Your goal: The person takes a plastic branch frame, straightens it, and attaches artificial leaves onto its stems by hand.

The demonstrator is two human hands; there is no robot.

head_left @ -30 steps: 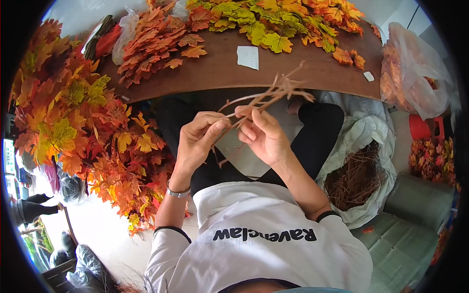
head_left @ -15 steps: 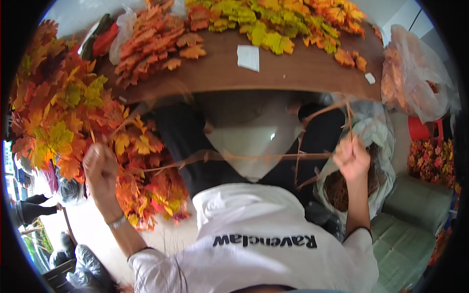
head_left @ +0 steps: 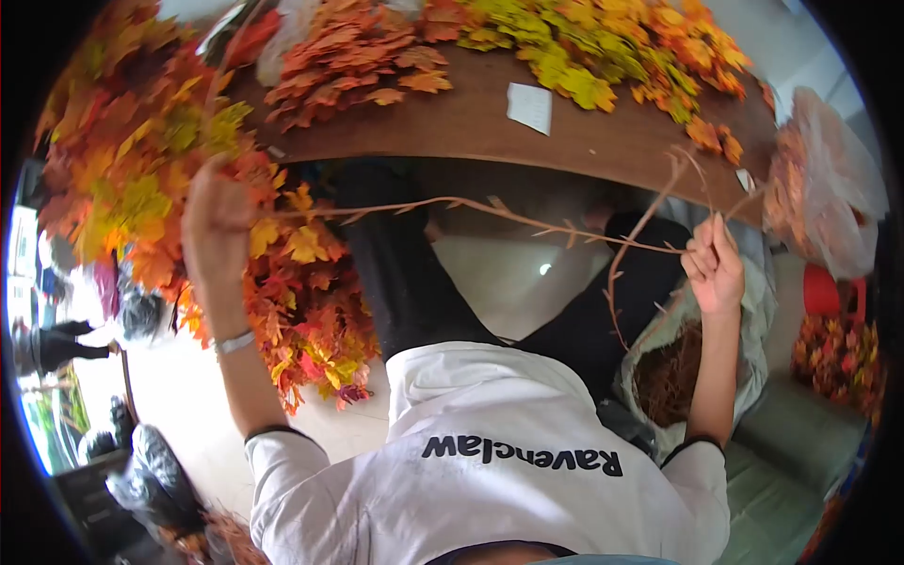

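Note:
A thin brown stem with short side shoots (head_left: 452,201) is stretched across my lap between both hands. My left hand (head_left: 218,221), blurred and closed in front of the orange and yellow leaves, grips one end, and a faint length of stem rises above it. At the right, my right hand (head_left: 713,261) pinches the other end, above the open sack of brown stems (head_left: 667,377). From the right hand a looped part of the stem curves up and hangs down to the left.
A brown table (head_left: 414,132) carries piles of orange and yellow-green leaves (head_left: 565,56) and a white paper (head_left: 529,108). A clear bag of leaves (head_left: 819,184) is at the right. Large leaf bunches (head_left: 132,198) fill the left. A green seat (head_left: 782,490) stands at lower right.
My hands have moved from close together to wide apart, drawing the bundled stem out into a long line. Since the middle frame both hands are higher, and the view has turned slightly.

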